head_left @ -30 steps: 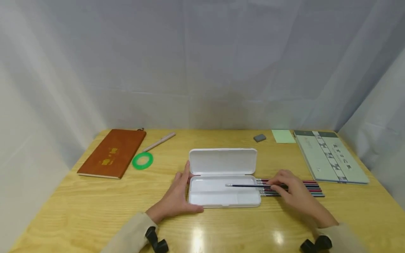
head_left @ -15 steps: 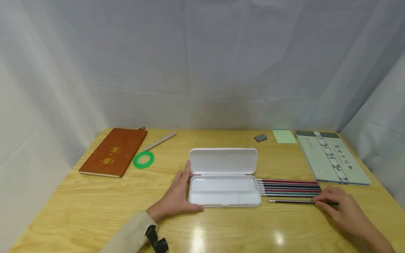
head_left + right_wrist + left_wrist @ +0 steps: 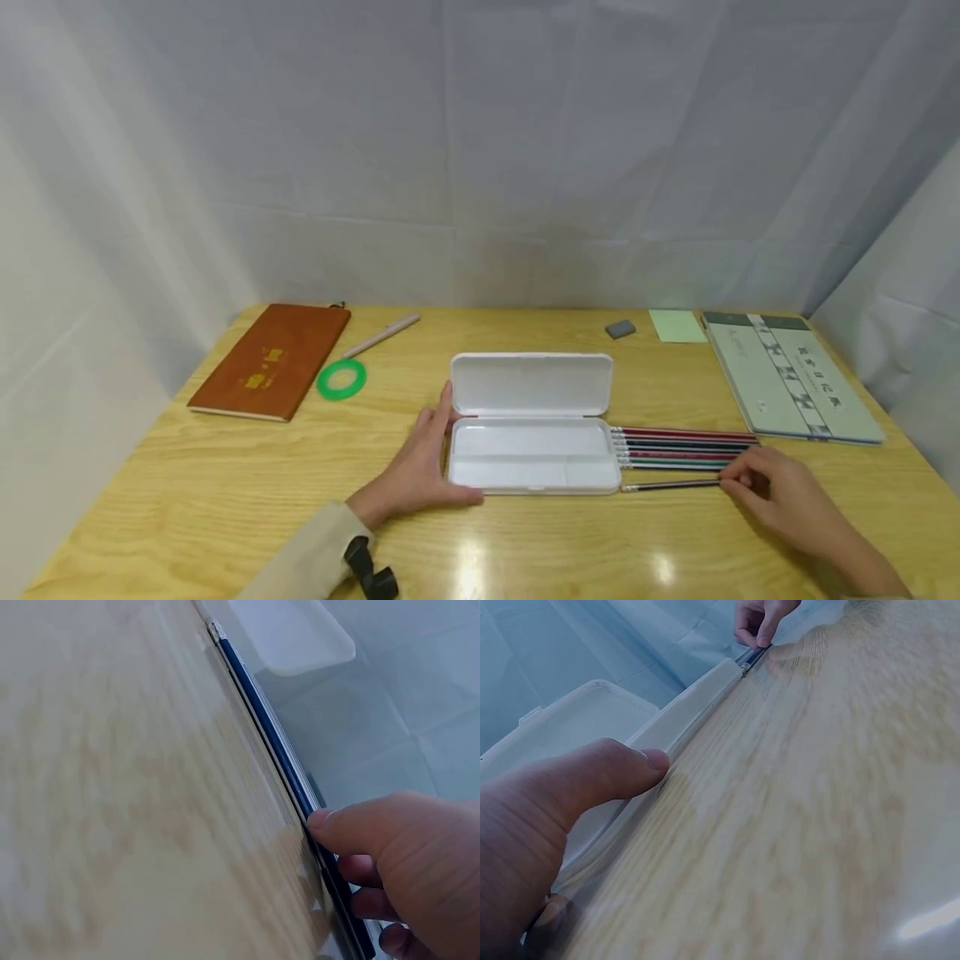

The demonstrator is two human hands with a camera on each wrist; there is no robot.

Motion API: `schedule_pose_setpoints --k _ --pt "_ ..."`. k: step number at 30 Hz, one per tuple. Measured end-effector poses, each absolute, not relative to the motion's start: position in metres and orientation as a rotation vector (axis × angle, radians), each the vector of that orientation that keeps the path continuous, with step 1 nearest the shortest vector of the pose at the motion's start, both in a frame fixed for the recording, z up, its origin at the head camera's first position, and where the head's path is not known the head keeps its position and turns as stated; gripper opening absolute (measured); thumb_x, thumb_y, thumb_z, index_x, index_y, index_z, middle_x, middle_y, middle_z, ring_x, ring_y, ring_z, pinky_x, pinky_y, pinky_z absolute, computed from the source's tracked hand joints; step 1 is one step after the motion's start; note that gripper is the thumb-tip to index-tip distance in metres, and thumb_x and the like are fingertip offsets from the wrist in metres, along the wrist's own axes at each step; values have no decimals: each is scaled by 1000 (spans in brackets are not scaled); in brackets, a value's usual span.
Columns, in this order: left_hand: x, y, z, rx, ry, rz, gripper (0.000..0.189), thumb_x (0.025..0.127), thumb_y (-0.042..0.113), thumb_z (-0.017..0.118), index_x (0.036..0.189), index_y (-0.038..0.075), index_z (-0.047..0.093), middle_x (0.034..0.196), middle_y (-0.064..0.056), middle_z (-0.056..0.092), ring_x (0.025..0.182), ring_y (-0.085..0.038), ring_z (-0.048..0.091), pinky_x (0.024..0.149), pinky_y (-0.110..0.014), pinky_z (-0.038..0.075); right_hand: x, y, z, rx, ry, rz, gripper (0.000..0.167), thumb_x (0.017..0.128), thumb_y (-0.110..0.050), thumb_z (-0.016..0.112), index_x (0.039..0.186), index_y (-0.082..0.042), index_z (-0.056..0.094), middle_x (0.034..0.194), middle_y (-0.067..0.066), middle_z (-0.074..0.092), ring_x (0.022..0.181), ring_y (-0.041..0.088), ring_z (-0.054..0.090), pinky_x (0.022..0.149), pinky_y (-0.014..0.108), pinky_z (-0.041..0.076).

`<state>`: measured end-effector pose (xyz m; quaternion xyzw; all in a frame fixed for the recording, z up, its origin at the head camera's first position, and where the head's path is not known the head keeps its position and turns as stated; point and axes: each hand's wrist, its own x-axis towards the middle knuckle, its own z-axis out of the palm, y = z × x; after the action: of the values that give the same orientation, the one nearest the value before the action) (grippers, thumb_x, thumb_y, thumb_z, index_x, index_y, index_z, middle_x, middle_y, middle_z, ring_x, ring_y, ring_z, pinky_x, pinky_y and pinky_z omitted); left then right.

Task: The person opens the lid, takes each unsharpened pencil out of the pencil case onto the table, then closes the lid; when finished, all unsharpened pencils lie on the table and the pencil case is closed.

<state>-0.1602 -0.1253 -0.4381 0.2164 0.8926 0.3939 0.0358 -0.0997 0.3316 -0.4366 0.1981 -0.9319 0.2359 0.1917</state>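
Note:
A white pencil case (image 3: 536, 490) lies with its lid (image 3: 532, 383) raised, nothing inside its tray. My left hand (image 3: 420, 467) holds its left end, thumb (image 3: 611, 776) along the front wall and fingers up the left side, partly hidden. Between thumb and fingers of my right hand (image 3: 780, 497) is a dark pencil (image 3: 671, 485), pinched near its right end. The pencil's eraser end points left, close to the case's front right corner. Just behind it, a row of several red, dark and green pencils (image 3: 686, 447) lies side by side against the case's right side.
A brown notebook (image 3: 270, 362), a pale pen (image 3: 381, 336) and a green tape roll (image 3: 341, 380) lie on the left. At the back right are a grey eraser (image 3: 620, 329), green sticky notes (image 3: 677, 326) and a pale green notebook (image 3: 791, 375). A curtain closes off the back.
My right hand brought the dark pencil from above the row to the table in front of it, first rightward, then slightly left toward the case. My left hand stayed on the case.

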Motion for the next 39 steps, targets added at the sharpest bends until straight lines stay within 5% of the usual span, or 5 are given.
schedule_pose_setpoints --k 17,22,29,35,39 --pt "-159 -126 -436 661 2750 1181 145 54 46 91 155 13 -7 128 0 46 114 -15 43 103 -45 38 -109 304 -428 569 -2649 718 33 72 0 78 77 -22 54 67 -17 40 59 -6 35 51 17 32" --pt "-159 -126 -435 665 2747 1192 144 54 45 91 155 12 -6 128 0 46 114 -15 43 103 -45 38 -129 273 -418 607 -2641 820 23 82 0 71 99 -6 57 69 -13 44 57 -4 36 50 19 36" --pt "-160 -127 -439 673 2747 1203 144 54 44 91 155 12 -6 127 3 47 113 -13 43 103 -44 38 -170 230 -399 578 -2591 1254 47 99 -10 52 142 1 36 69 -3 42 53 4 35 49 24 34" --pt "-160 -125 -439 664 2744 1230 149 52 42 93 154 7 -9 129 0 47 113 -14 45 104 -44 38 -180 219 -393 623 -2434 1678 37 106 -12 31 131 11 47 68 0 40 52 17 36 46 32 31" --pt "-159 -125 -437 654 2728 1241 141 53 40 93 154 4 2 132 -7 45 115 -18 45 104 -43 39 -170 224 -396 708 -2461 1701 40 107 -14 22 119 10 51 68 2 42 49 18 35 43 32 31"
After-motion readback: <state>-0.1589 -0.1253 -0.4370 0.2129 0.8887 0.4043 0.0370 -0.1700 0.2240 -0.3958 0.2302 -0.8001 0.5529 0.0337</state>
